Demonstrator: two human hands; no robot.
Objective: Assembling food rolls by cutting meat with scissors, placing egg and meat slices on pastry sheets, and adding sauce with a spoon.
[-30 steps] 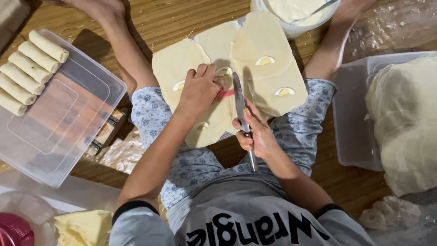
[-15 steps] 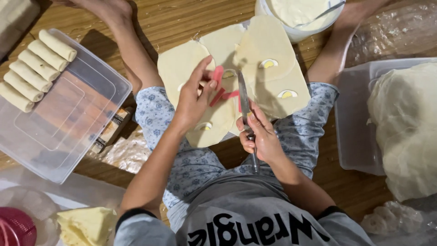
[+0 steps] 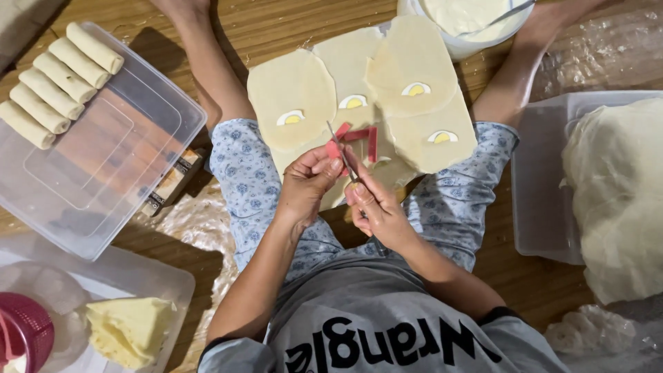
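Sausage strip [image 3: 334, 148]: a pink-red piece pinched between the left hand's [image 3: 307, 185] fingertips, just above the near edge of the pastry sheets [image 3: 414, 131], close in front of the person's lap. The right hand [image 3: 376, 211] is closed around a knife [image 3: 343, 153], whose thin blade runs up and away from the hand and lies against the strip, right beside the left fingertips.

Hazard 1: blade and fingertips sit almost touching. A slip of the knife along the smooth strip could nick the left fingers.

Hazard 2: the sheets rest partly across the person's knees and partly on the wooden floor [image 3: 276, 27]. A shift of a leg could crease or tear the thin pastry and dislodge the fillings.

Further out, more sausage strips [image 3: 366, 136] lie on the middle sheet, and egg slices [image 3: 291, 118] sit one to a sheet. A pressing blade could cut through the pastry beneath them.

At the far edge, a white bowl [image 3: 463, 43] of pale batter stands touching the sheets; a nudge could spill it. The clear tub [image 3: 103, 166] of finished rolls [image 3: 59, 79] lies well apart at left.
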